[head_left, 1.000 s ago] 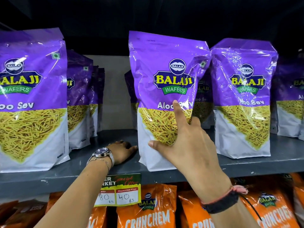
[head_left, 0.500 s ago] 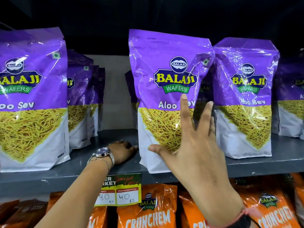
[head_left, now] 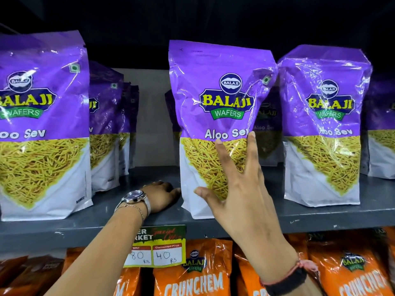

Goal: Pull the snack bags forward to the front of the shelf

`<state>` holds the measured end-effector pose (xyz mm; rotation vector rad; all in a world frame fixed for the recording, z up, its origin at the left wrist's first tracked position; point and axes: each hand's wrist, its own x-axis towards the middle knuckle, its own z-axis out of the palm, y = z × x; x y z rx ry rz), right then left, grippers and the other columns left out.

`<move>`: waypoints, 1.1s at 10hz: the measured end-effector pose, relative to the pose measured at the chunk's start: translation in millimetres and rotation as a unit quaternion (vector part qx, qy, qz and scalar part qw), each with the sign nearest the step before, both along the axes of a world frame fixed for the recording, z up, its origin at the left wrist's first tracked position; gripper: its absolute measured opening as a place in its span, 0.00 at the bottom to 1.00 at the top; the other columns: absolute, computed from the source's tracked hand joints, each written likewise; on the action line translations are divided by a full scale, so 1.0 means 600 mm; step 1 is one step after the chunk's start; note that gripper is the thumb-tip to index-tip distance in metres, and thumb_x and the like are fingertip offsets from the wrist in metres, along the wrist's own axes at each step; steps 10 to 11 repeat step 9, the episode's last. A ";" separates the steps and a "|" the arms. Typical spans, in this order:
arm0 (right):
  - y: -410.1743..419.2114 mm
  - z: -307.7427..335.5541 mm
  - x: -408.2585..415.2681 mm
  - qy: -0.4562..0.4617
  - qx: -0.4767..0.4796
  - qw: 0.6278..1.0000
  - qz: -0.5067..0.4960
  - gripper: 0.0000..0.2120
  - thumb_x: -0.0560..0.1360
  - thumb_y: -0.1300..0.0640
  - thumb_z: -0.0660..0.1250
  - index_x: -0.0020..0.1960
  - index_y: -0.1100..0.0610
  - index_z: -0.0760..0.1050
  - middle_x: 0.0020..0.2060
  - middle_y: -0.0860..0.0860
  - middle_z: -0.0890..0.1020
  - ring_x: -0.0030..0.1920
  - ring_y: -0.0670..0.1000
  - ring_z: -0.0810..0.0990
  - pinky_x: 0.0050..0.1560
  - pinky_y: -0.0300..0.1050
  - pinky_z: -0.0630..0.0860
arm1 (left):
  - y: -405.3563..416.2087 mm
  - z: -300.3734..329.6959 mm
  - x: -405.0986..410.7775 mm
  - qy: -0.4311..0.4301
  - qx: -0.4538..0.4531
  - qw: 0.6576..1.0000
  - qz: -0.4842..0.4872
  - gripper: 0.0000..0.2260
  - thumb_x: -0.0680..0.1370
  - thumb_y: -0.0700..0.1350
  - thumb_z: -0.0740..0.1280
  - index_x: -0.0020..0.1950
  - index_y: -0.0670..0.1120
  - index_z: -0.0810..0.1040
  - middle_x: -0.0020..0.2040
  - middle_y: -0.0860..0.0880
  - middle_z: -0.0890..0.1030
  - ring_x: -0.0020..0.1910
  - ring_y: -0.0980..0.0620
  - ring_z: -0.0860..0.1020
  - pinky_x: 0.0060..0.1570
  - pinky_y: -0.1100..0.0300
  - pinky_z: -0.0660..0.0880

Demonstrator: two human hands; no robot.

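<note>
- My right hand (head_left: 241, 201) has its grip spread apart, fingers fanned over the middle purple bag (head_left: 215, 116), standing at the shelf (head_left: 320, 216) front.
- My left hand (head_left: 162, 196) lies curled on the shelf beside it, holding nothing.

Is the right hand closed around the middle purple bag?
No, the right hand is spread open, fingers apart, in front of the middle purple bag.

- Centre snack bag (head_left: 218, 99): purple top, white base, yellow sev print, "Balaji Wafers Aloo Sev"; stood upright at the front edge of the grey shelf (head_left: 320, 216).
- Right snack bag (head_left: 322, 116): same design, upright, set slightly behind the front edge.
- Left snack bag (head_left: 40, 124): same design, upright, at the front edge.
- Rear bags (head_left: 104, 124): ranked behind, toward the back edge.
</note>
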<state>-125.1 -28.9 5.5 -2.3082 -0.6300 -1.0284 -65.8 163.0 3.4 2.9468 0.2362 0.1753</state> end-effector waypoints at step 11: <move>-0.011 0.008 0.013 -0.042 0.074 0.996 0.034 0.42 0.68 0.33 0.58 0.72 0.41 0.37 0.76 0.54 0.45 0.75 0.56 0.52 0.61 0.54 0.72 | 0.014 0.000 0.006 -0.083 0.008 0.996 0.020 0.27 0.80 0.55 0.53 0.76 0.43 0.58 0.77 0.41 0.59 0.75 0.44 0.58 0.74 0.51 0.56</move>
